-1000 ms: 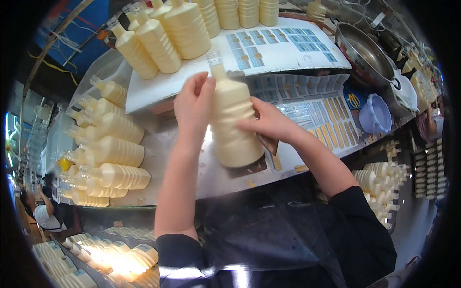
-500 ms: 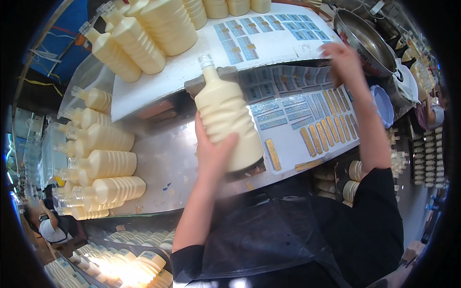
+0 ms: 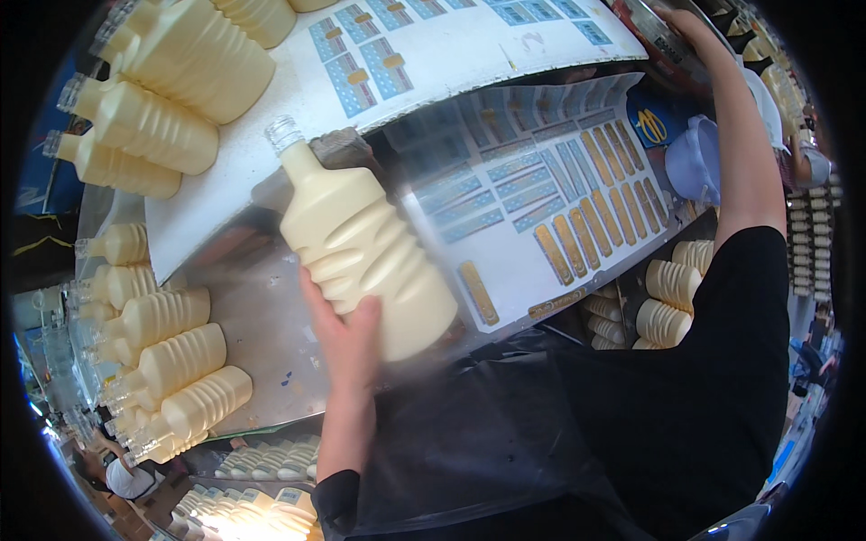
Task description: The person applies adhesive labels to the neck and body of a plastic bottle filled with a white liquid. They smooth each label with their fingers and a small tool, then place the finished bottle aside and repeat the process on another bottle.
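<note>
Cond. at insp.: cream bottle [image 3: 370, 257] tilted, neck to upper L, above bench [image 3: 262, 361]; L hand [image 3: 345, 341] clamped on its lower body, thumb across front, other fingers partly hidden behind. R hand [image 3: 690, 29] at rim of pan [image 3: 666, 56], top R; spread of its fingers cannot be told, as edge of view cuts in.

Risks (judged):
1. Slip. One-hand hold, low on a bulky body; neck end unsupported. Likely cause: grip easing w/ attn. on pan side.
2. Knock. Clear neck is close to grey block [image 3: 341, 147] and front edge of white board [image 3: 469, 68]; a swing up/L could strike either. Contact w/ block: can't tell.
3. Smear/shift. Base is near the lone gold strip [image 3: 477, 293] on white sheet [image 3: 519, 311]; a low sweep to R could drag it.
4. Spill/tip. R forearm passes tight by purple bucket [image 3: 691, 162]; a quick return could catch it.

Surroundings: upright bottles [image 3: 194, 63] crowd board's L end; lying bottles [image 3: 171, 361] stacked along bench L side, limiting room that way. Blue labels [image 3: 352, 83] on board, approx. in rows. More stock below bench, R [image 3: 672, 284] and lower L [image 3: 271, 460].
</note>
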A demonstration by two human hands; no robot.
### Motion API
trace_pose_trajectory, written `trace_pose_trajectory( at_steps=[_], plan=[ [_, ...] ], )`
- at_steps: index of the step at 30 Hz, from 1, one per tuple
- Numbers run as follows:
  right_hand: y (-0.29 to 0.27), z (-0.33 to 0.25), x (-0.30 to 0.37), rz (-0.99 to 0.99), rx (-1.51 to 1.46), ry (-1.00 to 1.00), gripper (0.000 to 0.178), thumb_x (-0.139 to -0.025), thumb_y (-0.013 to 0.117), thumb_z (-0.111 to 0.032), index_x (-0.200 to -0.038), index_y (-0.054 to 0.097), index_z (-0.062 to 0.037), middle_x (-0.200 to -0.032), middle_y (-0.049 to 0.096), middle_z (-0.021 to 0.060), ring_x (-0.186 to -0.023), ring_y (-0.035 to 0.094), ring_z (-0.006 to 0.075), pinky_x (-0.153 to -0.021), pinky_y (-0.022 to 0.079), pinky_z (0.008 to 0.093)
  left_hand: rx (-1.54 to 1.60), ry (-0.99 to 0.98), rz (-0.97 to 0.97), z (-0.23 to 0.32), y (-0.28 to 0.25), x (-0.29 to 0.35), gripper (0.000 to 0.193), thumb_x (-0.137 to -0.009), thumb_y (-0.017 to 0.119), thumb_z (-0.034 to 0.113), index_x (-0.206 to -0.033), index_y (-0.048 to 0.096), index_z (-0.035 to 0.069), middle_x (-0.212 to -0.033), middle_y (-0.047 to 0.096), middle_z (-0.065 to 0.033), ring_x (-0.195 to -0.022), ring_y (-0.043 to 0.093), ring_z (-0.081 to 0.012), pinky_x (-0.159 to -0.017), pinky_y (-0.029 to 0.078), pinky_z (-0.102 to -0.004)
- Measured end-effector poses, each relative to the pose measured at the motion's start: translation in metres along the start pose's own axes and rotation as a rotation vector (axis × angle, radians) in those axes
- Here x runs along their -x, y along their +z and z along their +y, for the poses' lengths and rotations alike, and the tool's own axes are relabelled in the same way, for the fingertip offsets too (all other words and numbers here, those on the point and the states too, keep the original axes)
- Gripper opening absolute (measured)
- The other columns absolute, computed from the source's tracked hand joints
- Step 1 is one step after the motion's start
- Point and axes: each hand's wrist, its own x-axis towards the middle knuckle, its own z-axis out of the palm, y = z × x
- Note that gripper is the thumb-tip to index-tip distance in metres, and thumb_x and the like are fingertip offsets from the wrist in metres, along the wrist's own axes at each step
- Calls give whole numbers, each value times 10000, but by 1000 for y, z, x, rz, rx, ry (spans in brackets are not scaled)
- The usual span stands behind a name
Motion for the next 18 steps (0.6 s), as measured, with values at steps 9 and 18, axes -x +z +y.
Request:
trace_pose_trajectory(
  at_steps=[9, 18],
  plan=[
    [-9, 10, 4, -148, -135, 47, 418, -973, 670, -484, -1185, 727, -129, -1011, 729, 39, -904, 645, 127, -790, 492, 302, 81, 46, -31, 7, 3, -3, 942, -846, 686, 160, -1619, 182, -27, -1534, 417, -190, -1395, 446, -281, -1177, 343, -398],
    [-32, -18, 35, 54, -781, -17, 354, -995, 647, -544, -1029, 698, -196, -673, 481, -130, -539, 386, 2, -480, 270, 188, 140, 9, -62, 11, 5, -6, 886, -852, 692, 155, -1596, 237, -2, -1456, 498, -191, -1317, 524, -273, -1124, 420, -399]
  ],
)
